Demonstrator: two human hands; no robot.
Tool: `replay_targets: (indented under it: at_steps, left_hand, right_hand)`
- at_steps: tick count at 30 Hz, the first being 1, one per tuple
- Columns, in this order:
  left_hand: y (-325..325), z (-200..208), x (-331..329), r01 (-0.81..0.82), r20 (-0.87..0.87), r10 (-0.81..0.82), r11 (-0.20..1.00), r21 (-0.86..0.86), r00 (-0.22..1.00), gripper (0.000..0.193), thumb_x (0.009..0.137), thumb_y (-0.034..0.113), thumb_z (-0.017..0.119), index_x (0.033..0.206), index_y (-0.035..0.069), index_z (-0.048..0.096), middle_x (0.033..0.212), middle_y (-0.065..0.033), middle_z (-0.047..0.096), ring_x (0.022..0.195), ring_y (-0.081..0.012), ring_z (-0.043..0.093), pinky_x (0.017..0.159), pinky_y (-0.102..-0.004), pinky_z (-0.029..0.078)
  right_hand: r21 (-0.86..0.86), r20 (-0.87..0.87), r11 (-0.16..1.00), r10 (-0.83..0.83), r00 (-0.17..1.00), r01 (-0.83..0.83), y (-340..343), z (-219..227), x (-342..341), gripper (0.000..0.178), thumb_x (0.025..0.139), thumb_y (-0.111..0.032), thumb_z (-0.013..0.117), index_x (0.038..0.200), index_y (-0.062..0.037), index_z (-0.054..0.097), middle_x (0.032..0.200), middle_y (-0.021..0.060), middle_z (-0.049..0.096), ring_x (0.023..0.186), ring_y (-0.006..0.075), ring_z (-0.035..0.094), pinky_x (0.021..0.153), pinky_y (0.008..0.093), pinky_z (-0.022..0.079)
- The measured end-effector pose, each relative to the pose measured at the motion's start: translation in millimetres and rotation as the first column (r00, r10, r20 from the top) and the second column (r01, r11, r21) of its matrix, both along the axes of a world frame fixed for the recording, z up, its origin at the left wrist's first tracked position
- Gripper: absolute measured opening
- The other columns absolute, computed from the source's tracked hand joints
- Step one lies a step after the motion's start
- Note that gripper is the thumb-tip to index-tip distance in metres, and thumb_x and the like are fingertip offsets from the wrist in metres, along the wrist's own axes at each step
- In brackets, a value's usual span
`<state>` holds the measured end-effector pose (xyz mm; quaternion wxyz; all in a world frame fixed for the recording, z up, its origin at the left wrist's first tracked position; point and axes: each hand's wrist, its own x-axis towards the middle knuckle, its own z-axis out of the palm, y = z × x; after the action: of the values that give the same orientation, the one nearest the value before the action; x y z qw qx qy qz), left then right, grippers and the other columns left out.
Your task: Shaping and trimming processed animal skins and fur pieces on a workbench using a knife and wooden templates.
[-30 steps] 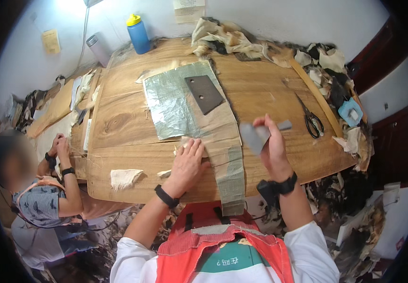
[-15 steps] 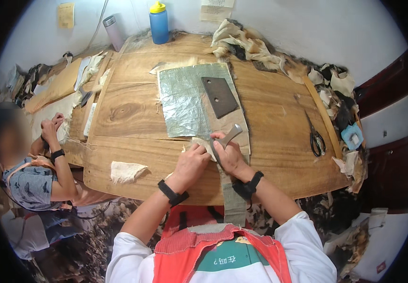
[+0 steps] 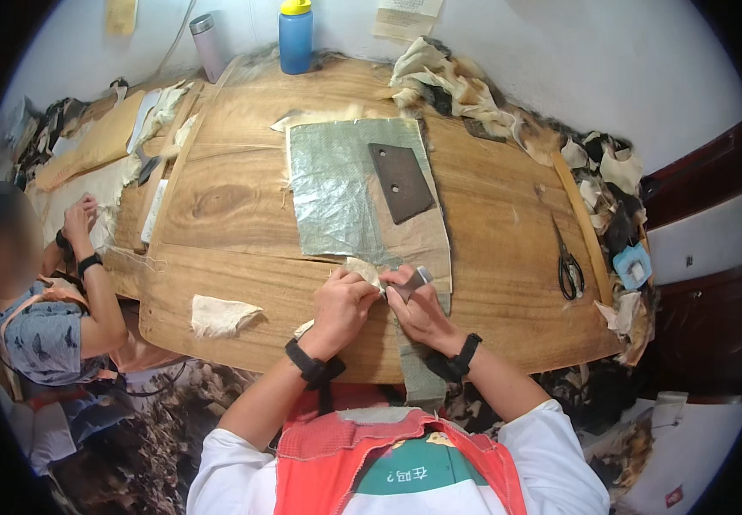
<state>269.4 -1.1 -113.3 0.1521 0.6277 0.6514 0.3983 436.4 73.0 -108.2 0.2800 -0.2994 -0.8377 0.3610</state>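
Note:
My left hand (image 3: 343, 307) is closed in a pinch on a small pale piece of hide (image 3: 363, 269) near the table's front edge. Close beside it, my right hand (image 3: 427, 316) is wrapped around a metal-handled knife (image 3: 422, 275); its curved blade is mostly hidden by my fingers. The two hands nearly touch over the hide. Just beyond them lies a green woven sheet (image 3: 328, 193), with a dark flat plate (image 3: 400, 184) with two holes resting on its right part. A loose cream hide scrap (image 3: 223, 316) sits left of my left hand.
Black-handled scissors (image 3: 570, 273) lie at the right, by a wooden strip (image 3: 579, 227) and heaped fur scraps (image 3: 621, 167). A blue bottle (image 3: 295, 39) and a pink tumbler (image 3: 206, 47) stand at the back. A co-worker (image 3: 49, 318) handles hide at the left.
The knife has turned in my right hand, so its handle shows shorter and more upright. My left hand has shifted slightly around the hide. The co-worker's hands have moved apart.

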Motion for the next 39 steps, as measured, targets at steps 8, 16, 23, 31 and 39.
replay_targets:
  at_steps: [8, 16, 23, 31, 39]
  left_hand:
    - [-2.8, 4.5, -3.3, 0.023, 0.185, -0.027, 0.999, 0.024, 0.982, 0.009, 0.079, 0.009, 0.076, 0.086, 0.004, 0.074, 0.084, -0.0099, 0.068, 0.081, -0.0286, 0.063, 0.072, -0.0360, 0.052]
    - [-13.2, 16.9, -1.7, -0.023, 0.219, 0.043, 0.996, -0.089, 0.975, 0.012, 0.083, 0.011, 0.075, 0.090, 0.001, 0.073, 0.086, -0.0131, 0.068, 0.079, -0.0287, 0.069, 0.070, -0.0345, 0.054]
    - [6.4, 25.8, 7.2, -0.078, -0.124, 0.077, 0.997, -0.005, 0.989, 0.020, 0.081, 0.011, 0.073, 0.096, 0.000, 0.067, 0.096, -0.0141, 0.062, 0.095, -0.0303, 0.061, 0.077, -0.0373, 0.053]
    - [0.1, 3.0, 6.4, -0.006, -0.269, -0.012, 0.998, -0.066, 0.963, 0.010, 0.078, 0.003, 0.061, 0.087, 0.001, 0.063, 0.087, -0.0132, 0.058, 0.087, -0.0306, 0.058, 0.074, -0.0385, 0.051]
    - [-1.5, 9.4, -3.1, -0.122, 0.007, 0.122, 0.991, -0.052, 0.992, 0.012, 0.084, 0.003, 0.066, 0.095, 0.001, 0.068, 0.084, -0.0135, 0.065, 0.080, -0.0315, 0.063, 0.072, -0.0395, 0.052]
  right_hand:
    - [0.042, 0.098, 0.993, 0.103, 0.990, -0.107, 33.9, -8.9, -13.4, 0.023, 0.094, -0.014, 0.056, 0.113, -0.0028, 0.063, 0.091, 0.0215, 0.066, 0.085, 0.0405, 0.066, 0.073, 0.0453, 0.052]
    - [-0.235, -0.013, 0.955, 0.186, 0.982, -0.184, 50.7, 3.5, -20.2, 0.023, 0.097, -0.016, 0.053, 0.110, -0.0010, 0.066, 0.096, 0.0192, 0.069, 0.088, 0.0326, 0.069, 0.080, 0.0401, 0.052]
    - [-0.311, -0.107, 0.893, 0.308, 0.945, -0.326, 78.9, 26.6, -43.1, 0.024, 0.099, -0.014, 0.051, 0.111, 0.0027, 0.064, 0.096, 0.0146, 0.067, 0.090, 0.0231, 0.064, 0.081, 0.0355, 0.049]
    - [-0.127, -0.052, 0.913, 0.384, 0.922, -0.387, 84.3, 1.1, -51.0, 0.021, 0.096, -0.012, 0.058, 0.110, 0.0018, 0.067, 0.094, 0.0161, 0.069, 0.086, 0.0279, 0.067, 0.076, 0.0362, 0.051]
    - [-0.062, 0.057, 0.899, 0.436, 0.898, -0.433, 84.9, 2.7, -46.5, 0.019, 0.093, -0.011, 0.060, 0.107, -0.0021, 0.068, 0.096, 0.0175, 0.069, 0.085, 0.0342, 0.067, 0.074, 0.0385, 0.052]
